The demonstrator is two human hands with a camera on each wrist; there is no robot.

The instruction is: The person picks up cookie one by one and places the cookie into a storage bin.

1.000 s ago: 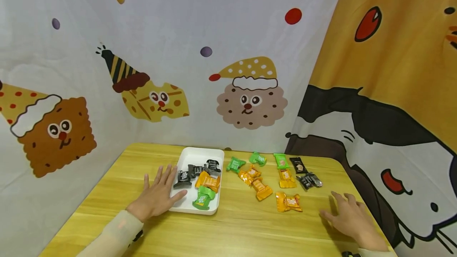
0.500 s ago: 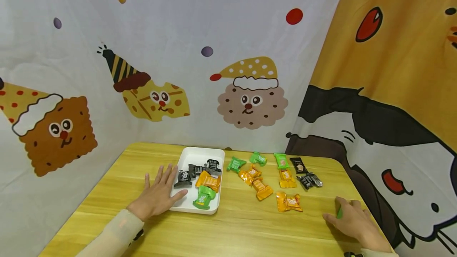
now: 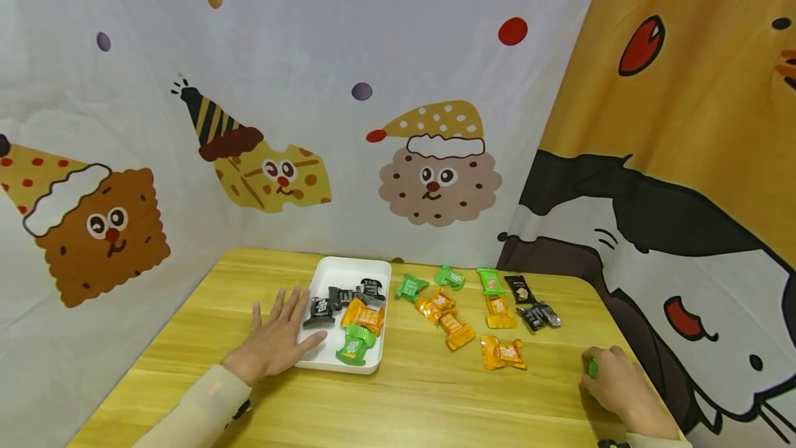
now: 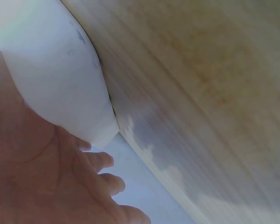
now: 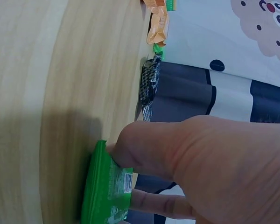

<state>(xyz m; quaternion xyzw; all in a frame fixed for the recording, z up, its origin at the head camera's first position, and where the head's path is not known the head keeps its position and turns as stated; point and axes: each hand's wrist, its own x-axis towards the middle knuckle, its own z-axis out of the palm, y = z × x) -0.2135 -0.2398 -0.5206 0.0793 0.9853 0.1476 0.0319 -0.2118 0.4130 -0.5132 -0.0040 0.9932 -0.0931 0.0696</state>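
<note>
The right hand [image 3: 617, 387] has closed its grip around a green packet [image 5: 101, 193], apparently secured for lifting; the left hand [image 3: 271, 346], fingers spread, adjoins the white tray [image 3: 332, 274].

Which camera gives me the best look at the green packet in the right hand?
The right wrist view: the green packet appears large and close there, with its barcode showing. The head view shows only a green sliver of it, mostly hidden by the right hand. The left wrist view doesn't show it.

Green packet [image 5: 104, 193], white tray [image 3: 338, 272], table [image 3: 435, 403] (wood-grained)
</note>
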